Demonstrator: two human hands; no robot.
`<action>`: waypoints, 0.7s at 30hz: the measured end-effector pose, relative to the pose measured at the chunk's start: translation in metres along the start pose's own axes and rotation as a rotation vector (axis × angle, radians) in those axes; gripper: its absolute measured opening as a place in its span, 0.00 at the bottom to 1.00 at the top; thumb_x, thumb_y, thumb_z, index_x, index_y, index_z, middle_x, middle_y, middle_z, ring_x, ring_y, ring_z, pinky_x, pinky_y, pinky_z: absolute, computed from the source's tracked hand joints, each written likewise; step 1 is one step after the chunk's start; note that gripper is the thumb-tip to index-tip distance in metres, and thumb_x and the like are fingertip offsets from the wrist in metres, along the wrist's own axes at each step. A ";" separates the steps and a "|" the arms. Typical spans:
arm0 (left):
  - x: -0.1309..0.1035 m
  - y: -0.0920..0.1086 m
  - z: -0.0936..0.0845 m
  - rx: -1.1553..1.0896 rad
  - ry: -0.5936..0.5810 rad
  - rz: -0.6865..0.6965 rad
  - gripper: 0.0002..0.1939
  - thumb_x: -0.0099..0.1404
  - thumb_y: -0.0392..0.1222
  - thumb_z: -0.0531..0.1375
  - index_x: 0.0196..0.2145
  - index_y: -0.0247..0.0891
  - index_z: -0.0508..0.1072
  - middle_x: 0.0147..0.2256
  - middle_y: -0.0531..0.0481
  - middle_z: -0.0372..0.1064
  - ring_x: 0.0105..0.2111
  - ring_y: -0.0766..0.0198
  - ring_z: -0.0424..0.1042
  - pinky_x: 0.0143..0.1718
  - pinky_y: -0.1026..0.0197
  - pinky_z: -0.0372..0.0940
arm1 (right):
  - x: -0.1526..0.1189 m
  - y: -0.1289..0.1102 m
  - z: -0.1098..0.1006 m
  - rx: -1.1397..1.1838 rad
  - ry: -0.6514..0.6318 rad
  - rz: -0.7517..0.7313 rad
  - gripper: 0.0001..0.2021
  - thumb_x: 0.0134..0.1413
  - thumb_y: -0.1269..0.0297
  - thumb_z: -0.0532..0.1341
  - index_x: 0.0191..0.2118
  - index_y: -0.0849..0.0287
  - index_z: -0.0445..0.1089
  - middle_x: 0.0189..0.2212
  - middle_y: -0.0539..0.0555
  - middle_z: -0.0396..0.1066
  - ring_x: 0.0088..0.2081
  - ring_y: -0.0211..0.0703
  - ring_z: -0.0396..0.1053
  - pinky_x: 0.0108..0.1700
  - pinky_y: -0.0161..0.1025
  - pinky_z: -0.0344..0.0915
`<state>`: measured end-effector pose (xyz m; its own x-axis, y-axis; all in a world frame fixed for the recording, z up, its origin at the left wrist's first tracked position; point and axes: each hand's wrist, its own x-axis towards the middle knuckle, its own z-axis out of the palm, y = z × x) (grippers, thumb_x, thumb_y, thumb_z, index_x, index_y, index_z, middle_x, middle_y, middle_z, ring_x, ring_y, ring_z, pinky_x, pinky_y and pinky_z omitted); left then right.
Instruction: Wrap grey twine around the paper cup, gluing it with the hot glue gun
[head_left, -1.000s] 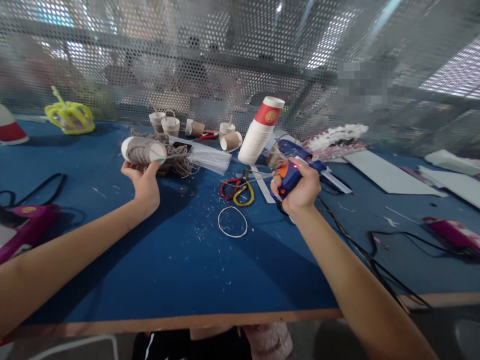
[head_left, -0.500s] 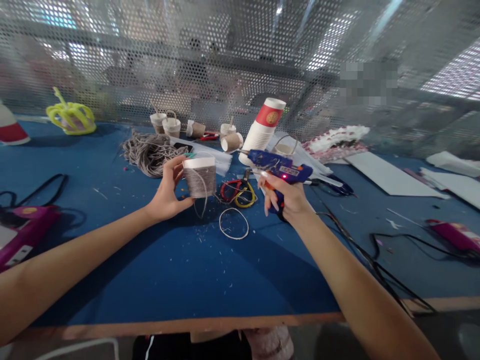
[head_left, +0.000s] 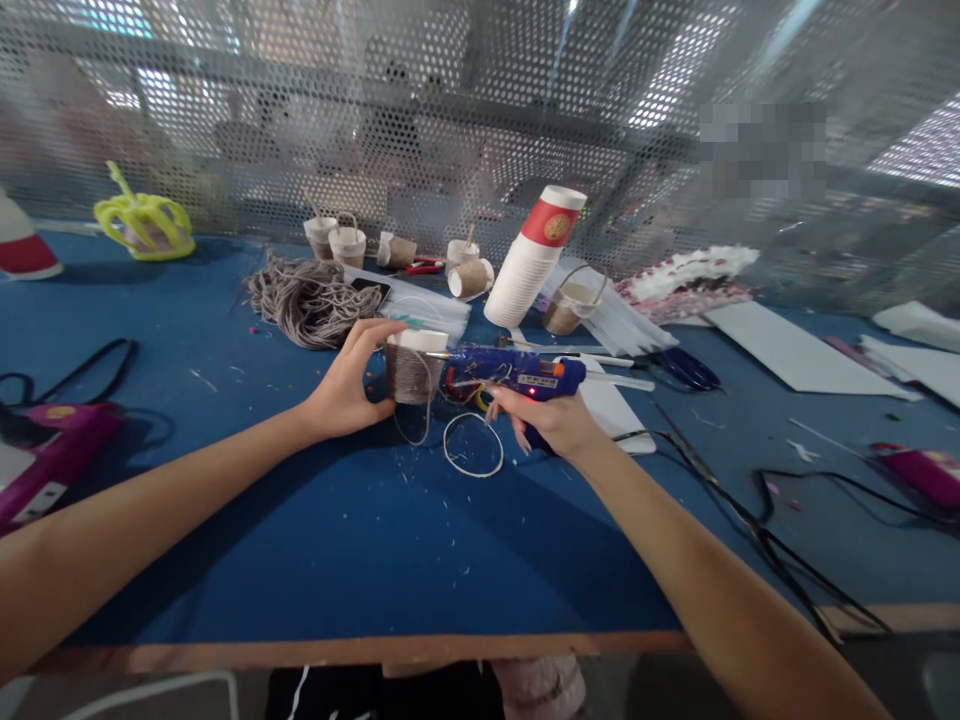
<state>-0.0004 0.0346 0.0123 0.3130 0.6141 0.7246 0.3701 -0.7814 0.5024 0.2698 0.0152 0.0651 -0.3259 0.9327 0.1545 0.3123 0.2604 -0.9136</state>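
Note:
My left hand (head_left: 346, 390) grips a paper cup (head_left: 411, 378) by its top and bottom. Grey cord is wound round the cup's side, a white band stays bare at the upper end, and a loose length of cord (head_left: 424, 425) loops down from it. In my right hand (head_left: 551, 420) is a blue glue gun (head_left: 506, 370) with a red light on, its nozzle pointing left at the cup's side near the white band. Whether the nozzle touches the cup I cannot tell. Below them a white ring (head_left: 473, 445) lies on the blue table (head_left: 360, 560).
A bundle of grey cord (head_left: 307, 300) lies behind my left hand. Leaning paper cups (head_left: 517, 280) stand at the back, beside a cord-wrapped basket (head_left: 574, 305). Scissors (head_left: 459, 385) are partly hidden behind the glue gun. Black cables (head_left: 739, 515) cross the table's right side.
The glue gun in my right hand has moved left and down, so its nozzle is now at the cup. My left hand has shifted slightly right with the cup.

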 end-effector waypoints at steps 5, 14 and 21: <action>0.001 0.001 -0.001 -0.001 -0.020 0.055 0.43 0.47 0.26 0.60 0.61 0.43 0.60 0.56 0.40 0.60 0.59 0.46 0.64 0.62 0.36 0.64 | -0.002 -0.008 0.006 -0.041 -0.030 -0.029 0.15 0.55 0.58 0.65 0.19 0.53 0.72 0.11 0.46 0.62 0.15 0.37 0.60 0.25 0.41 0.69; 0.000 0.001 0.000 -0.009 -0.028 0.049 0.43 0.47 0.25 0.61 0.61 0.44 0.60 0.57 0.41 0.60 0.60 0.46 0.64 0.61 0.37 0.65 | -0.001 -0.011 0.011 -0.047 0.130 -0.034 0.09 0.45 0.61 0.67 0.21 0.53 0.68 0.18 0.47 0.70 0.24 0.43 0.71 0.35 0.44 0.75; -0.001 0.000 0.002 -0.036 -0.009 0.040 0.43 0.46 0.25 0.60 0.60 0.44 0.61 0.56 0.41 0.60 0.60 0.47 0.64 0.62 0.38 0.64 | -0.001 -0.011 0.010 -0.103 0.072 -0.060 0.10 0.49 0.61 0.65 0.20 0.54 0.69 0.19 0.49 0.72 0.27 0.44 0.72 0.37 0.45 0.75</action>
<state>0.0007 0.0347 0.0109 0.3350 0.5829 0.7402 0.3255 -0.8089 0.4896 0.2573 0.0089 0.0715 -0.2829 0.9292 0.2380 0.3851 0.3373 -0.8590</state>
